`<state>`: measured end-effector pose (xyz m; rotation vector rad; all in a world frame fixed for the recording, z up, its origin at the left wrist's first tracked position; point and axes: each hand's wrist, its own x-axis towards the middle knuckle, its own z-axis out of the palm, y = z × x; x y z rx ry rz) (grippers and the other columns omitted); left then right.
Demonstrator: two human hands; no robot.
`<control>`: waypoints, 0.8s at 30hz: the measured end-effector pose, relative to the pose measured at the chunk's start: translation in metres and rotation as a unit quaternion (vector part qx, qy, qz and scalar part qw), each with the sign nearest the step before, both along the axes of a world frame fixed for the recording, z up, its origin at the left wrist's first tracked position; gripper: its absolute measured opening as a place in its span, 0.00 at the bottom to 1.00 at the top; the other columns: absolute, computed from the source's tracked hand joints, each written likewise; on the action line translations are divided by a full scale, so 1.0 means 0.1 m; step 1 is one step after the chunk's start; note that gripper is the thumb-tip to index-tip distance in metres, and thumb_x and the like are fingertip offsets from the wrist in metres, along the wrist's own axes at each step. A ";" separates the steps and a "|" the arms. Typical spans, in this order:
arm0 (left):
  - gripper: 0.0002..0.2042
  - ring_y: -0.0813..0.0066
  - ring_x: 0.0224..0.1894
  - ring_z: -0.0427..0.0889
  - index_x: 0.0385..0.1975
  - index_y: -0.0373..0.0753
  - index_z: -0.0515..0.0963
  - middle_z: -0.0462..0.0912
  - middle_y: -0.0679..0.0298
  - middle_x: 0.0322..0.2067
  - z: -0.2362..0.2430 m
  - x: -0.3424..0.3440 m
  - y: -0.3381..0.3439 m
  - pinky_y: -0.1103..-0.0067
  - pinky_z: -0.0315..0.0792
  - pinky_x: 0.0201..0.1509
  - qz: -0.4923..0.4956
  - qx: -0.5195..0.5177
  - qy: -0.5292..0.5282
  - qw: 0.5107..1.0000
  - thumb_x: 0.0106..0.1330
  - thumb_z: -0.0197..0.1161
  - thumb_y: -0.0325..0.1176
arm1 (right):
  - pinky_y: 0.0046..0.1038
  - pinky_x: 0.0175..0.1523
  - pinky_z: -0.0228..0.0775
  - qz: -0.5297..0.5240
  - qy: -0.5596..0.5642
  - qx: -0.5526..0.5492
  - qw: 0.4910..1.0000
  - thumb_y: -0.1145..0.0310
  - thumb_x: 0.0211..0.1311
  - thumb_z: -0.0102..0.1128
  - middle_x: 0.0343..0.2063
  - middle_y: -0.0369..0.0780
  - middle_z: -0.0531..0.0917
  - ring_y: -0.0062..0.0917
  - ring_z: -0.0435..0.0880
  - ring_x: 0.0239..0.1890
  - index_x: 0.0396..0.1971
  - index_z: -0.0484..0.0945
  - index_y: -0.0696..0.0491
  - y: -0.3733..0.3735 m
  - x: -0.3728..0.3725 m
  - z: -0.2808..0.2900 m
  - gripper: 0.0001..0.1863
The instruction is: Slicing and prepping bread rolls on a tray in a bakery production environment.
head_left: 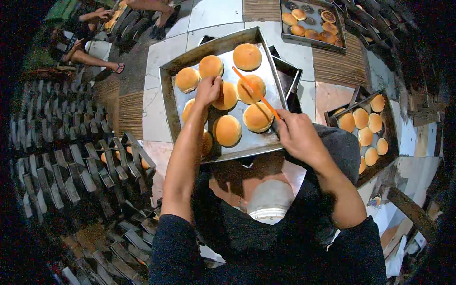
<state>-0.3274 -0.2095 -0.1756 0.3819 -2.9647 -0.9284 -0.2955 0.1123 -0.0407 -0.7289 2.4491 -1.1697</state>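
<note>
A metal baking tray [270, 73] lies tilted across my lap, with several round golden buns on it. In my right hand [300, 135], at the tray's right rim, is a thin orange stick-like tool [270, 107]. It slants up and left over a bun [251, 89] in the middle right. My left hand [209, 91] reaches over the tray with its fingers closed, against the edge of a middle bun [226, 97]. What the fingers hold, if anything, is hidden. Below my left forearm, more buns [205, 143] are partly covered. One bun [247, 56] sits near the far corner.
Another tray of buns [311, 40] lies on the tiled floor ahead. A dark tray with buns [365, 171] is at my right. Stacked dark trays [61, 175] fill the left side. Between my legs stands a pale bucket [270, 199]. Another person [85, 57] sits at far left.
</note>
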 end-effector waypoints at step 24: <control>0.20 0.46 0.37 0.77 0.28 0.31 0.77 0.79 0.44 0.31 -0.06 0.25 0.02 0.61 0.69 0.43 0.061 0.069 -0.057 0.994 0.58 0.44 0.42 | 0.42 0.34 0.76 0.059 0.032 0.152 0.986 0.81 0.45 0.53 0.28 0.60 0.78 0.51 0.81 0.30 0.49 0.59 0.76 -0.68 0.50 -0.23 0.28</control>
